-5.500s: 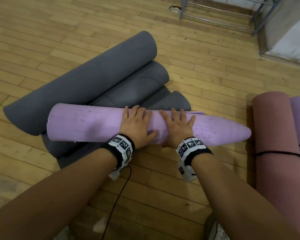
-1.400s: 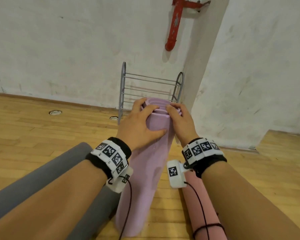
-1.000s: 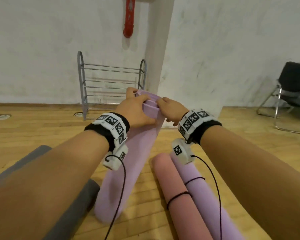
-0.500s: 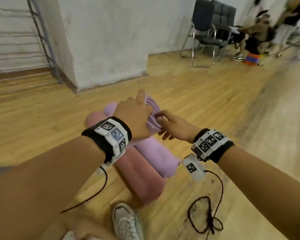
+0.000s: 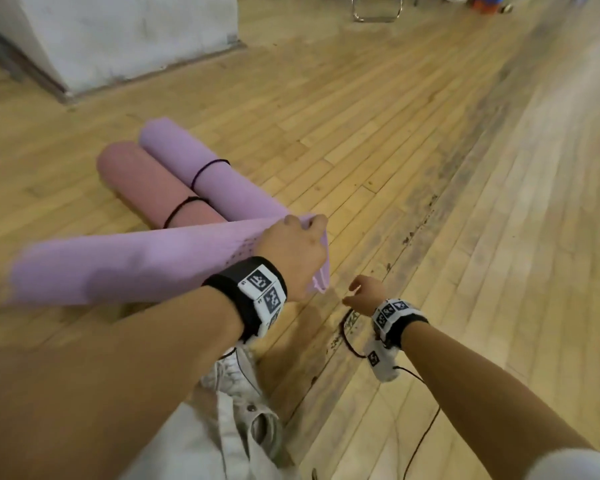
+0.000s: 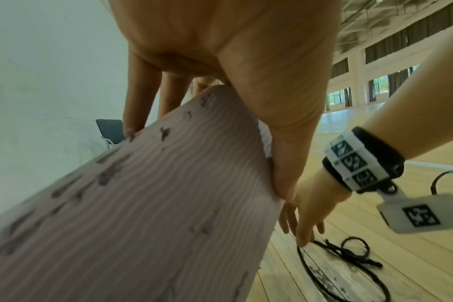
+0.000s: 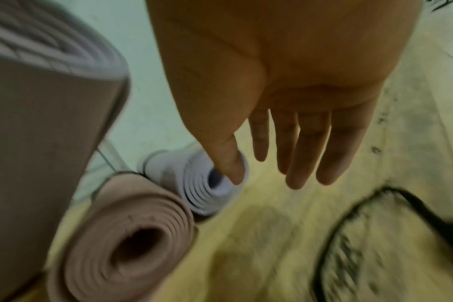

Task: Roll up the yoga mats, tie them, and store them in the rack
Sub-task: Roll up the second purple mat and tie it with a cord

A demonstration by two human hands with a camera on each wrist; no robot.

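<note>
My left hand (image 5: 297, 245) grips the top end of a rolled light purple yoga mat (image 5: 125, 265), which leans away to the left; its ribbed surface (image 6: 148, 214) fills the left wrist view under my fingers (image 6: 137, 98). My right hand (image 5: 362, 296) hangs low over the floor with straight fingers (image 7: 297, 147) just above a black cord (image 6: 349, 255) lying in loops, holding nothing. A pink rolled mat (image 5: 153, 185) and a purple rolled mat (image 5: 215, 178), each tied with a black cord, lie side by side on the floor behind.
A white wall block (image 5: 125, 32) stands at the back left. Chair legs (image 5: 374, 12) show at the top edge. My white shoe (image 5: 232, 372) and trouser leg are below the left wrist. Wooden floor (image 5: 465, 168) stretches to the right.
My view swung from the rack down to the floor on the right. My right hand let go of the purple mat's top and dropped toward the black cord; the left hand kept its grip.
</note>
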